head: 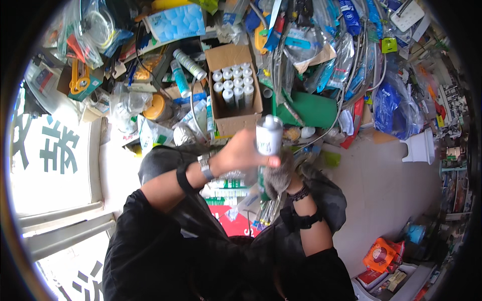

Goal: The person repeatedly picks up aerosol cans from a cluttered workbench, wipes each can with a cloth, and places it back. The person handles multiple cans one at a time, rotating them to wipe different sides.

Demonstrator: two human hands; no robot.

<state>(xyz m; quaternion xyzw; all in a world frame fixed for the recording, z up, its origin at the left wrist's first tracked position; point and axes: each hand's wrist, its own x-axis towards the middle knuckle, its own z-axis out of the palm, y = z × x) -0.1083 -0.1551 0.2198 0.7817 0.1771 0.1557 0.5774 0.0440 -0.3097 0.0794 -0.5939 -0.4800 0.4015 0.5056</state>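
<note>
My left hand [238,148] is wrapped around a white sealant cartridge [268,141], whose capped end points up toward me. Its thumb lies across the near side of the tube. Against the lower part of the cartridge, my right hand [293,183] grips a grey fuzzy cloth [276,178], which hides most of its fingers. Just beyond my hands stands an open cardboard box [237,126] with several upright white-capped cartridges [239,94] in it. The near part of the box shows a gap.
Two loose cartridges [188,64] lean left of the box. A green cylindrical container [307,109] lies to its right, under hoses and bagged parts. More green-and-white cartridges [228,192] lie between my knees. A white plastic stool [418,146] stands at the right.
</note>
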